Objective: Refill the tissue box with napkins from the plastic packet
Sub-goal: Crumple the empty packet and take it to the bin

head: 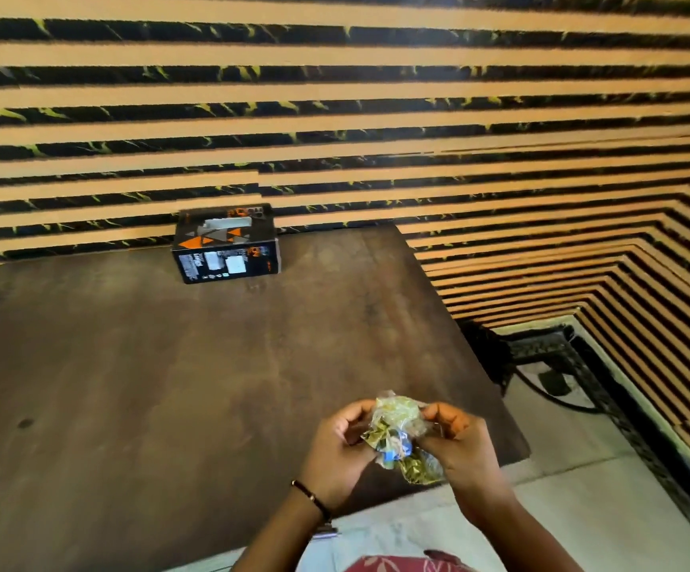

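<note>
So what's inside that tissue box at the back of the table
Through the slot on top of the tissue box, something pale shows, probably napkins. How full it is cannot be seen; the dark cardboard walls cover the rest. The plastic packet is crumpled between the left hand and right hand.

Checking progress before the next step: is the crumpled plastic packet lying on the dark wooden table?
No: the crumpled plastic packet is held above the table's near edge, gripped by the left hand and right hand.
</note>
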